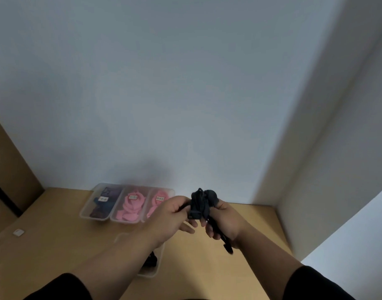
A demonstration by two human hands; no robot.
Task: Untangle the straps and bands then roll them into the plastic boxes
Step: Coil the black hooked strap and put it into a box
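A bundle of black straps [202, 203] hangs in the air above the wooden table [207, 267], held between both hands. My left hand [172, 215] pinches one strand at the bundle's left side. My right hand [223, 221] grips the bundle's right side, and a loose end with a buckle [227, 247] dangles below it. At the back by the wall stand three clear plastic boxes: the left one [88, 207] holds dark bands, the middle one [117, 211] and the right one [171, 192] hold rolled pink bands. A fourth clear box [158, 267] lies under my left forearm with something black inside.
A white wall [164, 83] rises behind the table, and a white panel [337, 169] closes the right side. A brown board [10, 161] stands at the left. A small white tag [18, 232] lies on the table's left part.
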